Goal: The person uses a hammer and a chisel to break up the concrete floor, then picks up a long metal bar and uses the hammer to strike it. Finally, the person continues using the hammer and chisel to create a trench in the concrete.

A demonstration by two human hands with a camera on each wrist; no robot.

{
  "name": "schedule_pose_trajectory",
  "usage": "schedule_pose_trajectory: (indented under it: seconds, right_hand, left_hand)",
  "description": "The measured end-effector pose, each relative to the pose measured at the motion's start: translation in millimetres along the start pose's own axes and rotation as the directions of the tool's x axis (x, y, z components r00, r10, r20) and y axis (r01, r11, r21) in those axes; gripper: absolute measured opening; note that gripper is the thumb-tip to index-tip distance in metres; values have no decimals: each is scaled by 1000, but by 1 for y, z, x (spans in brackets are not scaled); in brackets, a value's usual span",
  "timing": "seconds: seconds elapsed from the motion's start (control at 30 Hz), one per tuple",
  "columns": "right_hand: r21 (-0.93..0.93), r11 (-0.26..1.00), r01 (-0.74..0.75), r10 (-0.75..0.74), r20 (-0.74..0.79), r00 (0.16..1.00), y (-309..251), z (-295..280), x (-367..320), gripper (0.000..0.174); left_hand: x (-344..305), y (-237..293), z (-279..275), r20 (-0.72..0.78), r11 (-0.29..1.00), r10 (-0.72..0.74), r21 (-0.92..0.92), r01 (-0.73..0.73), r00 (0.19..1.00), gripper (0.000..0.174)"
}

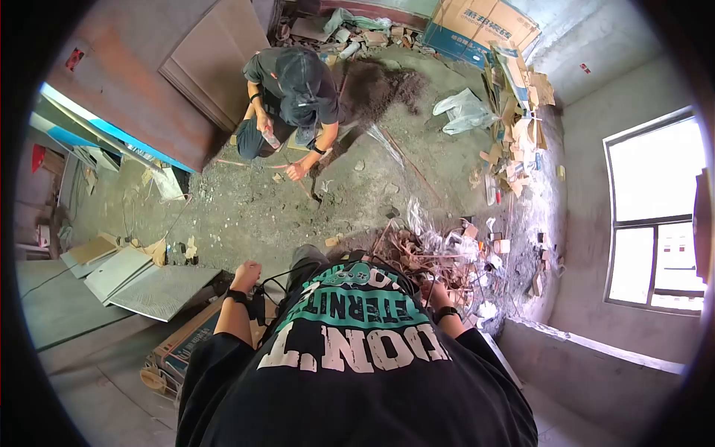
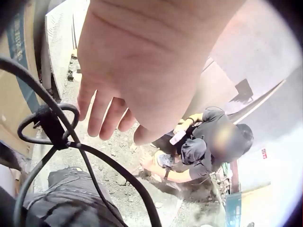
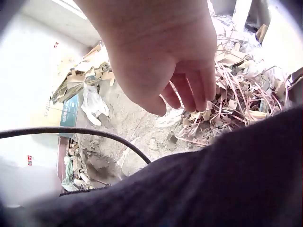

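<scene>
My left hand (image 1: pixel 246 276) hangs beside my left hip with nothing in it. Its fingers (image 2: pixel 112 116) are straight and relaxed in the left wrist view, and a black cable (image 2: pixel 61 111) loops past them. On the other side, my right hand (image 3: pixel 165 66) hangs at my waist, also holding nothing, with loosely bent fingers (image 3: pixel 195 92). Ahead of me a person in a dark cap and shirt (image 1: pixel 302 82) crouches on the dusty floor, gripping a small whitish container (image 2: pixel 178 137). That person's other hand (image 1: pixel 296 171) reaches down close to the ground.
A heap of pink strapping and scraps (image 1: pixel 424 253) lies ahead to my right. Torn cardboard (image 1: pixel 514 112) lines the right wall, near a white plastic bag (image 1: pixel 463 112). Loose panels (image 1: pixel 160 290) lean at left, above a cardboard box (image 1: pixel 182 343). Dark soil (image 1: pixel 376 89) is piled behind the crouching person.
</scene>
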State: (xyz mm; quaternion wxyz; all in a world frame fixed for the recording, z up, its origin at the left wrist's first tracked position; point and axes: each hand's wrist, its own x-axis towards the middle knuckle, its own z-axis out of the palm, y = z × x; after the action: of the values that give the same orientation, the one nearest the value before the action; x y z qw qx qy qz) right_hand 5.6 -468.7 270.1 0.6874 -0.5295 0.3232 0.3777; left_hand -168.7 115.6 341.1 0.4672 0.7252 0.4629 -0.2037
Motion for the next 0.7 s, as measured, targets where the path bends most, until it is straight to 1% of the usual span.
schedule_pose_trajectory:
  seconds: [0.03,0.07,0.1,0.13,0.17,0.23,0.27,0.3,0.33,0.37,0.4,0.43,0.47,0.5,0.53,0.57,0.63,0.67,0.7]
  right_hand:
    - [235,970,-58,-7,267,964,6,-15,17,17]
    - [52,999,7,-15,142,990,-5,1,4,16]
    - [50,999,6,-13,144,990,5,-17,25,16]
    - [-213,954,210,-184,137,973,26,-50,63,15]
    - [-293,912,287,-245,171,954,25,-50,65,15]
    - [-437,789,432,-363,237,901,22,-50,67,14]
    - [-231,943,239,-211,142,967,17,-45,64,14]
    - [6,1000,29,-30,86,996,11,-37,58,14]
    - [6,999,31,-32,88,996,-2,-18,39,14]
    - [-176,983,48,-50,-5,999,-16,10,7,14]
    - [-353,934,46,-84,-93,992,-25,29,-12,14]
    - [-351,935,46,-84,-93,992,-24,27,-12,14]
    - [-278,960,41,-60,-57,997,-22,26,-12,14]
    - [-203,979,34,-39,-20,999,-22,26,-11,14]
    - [-202,979,34,-39,-20,999,-20,24,-10,14]
    - [-217,976,32,-42,-40,998,-21,26,-12,13]
    - [-234,972,29,-43,-58,997,-19,28,-14,13]
    - [-337,941,31,-72,-110,991,-19,31,-15,12]
    - [-436,900,29,-108,-158,982,-20,33,-15,18]
  left_hand:
    - [4,-2,2,-51,996,74,43,-72,996,34]
    - [1,3,0,-53,997,73,40,-71,996,34]
    - [-10,19,-4,-30,998,43,54,-41,999,32]
    - [-17,28,-6,-9,998,13,67,-12,1000,31]
    - [-17,26,-7,-12,998,12,65,-11,1000,31]
    - [-17,23,-6,-51,997,29,70,-25,998,29]
    - [-13,16,-4,-54,997,28,68,-25,998,29]
    - [-7,3,0,-67,997,26,77,-21,997,34]
    - [0,-8,3,-79,996,25,86,-18,997,38]
    - [4,-20,6,-80,996,26,87,-19,996,38]
    - [7,-29,8,-76,994,36,104,-28,996,38]
    - [8,-33,9,-71,992,47,121,-38,996,38]
    - [5,-32,8,-71,992,48,123,-39,996,38]
    - [3,-31,7,-54,986,35,165,-25,998,38]
    - [1,-31,6,-38,979,20,205,-12,999,38]
    - [-1,-29,6,-37,979,21,205,-13,999,38]
    - [-6,-28,6,-60,993,31,117,-24,998,38]
    - [-8,-26,5,-60,993,29,117,-22,998,38]
    - [-8,-23,4,-58,994,28,105,-22,998,39]
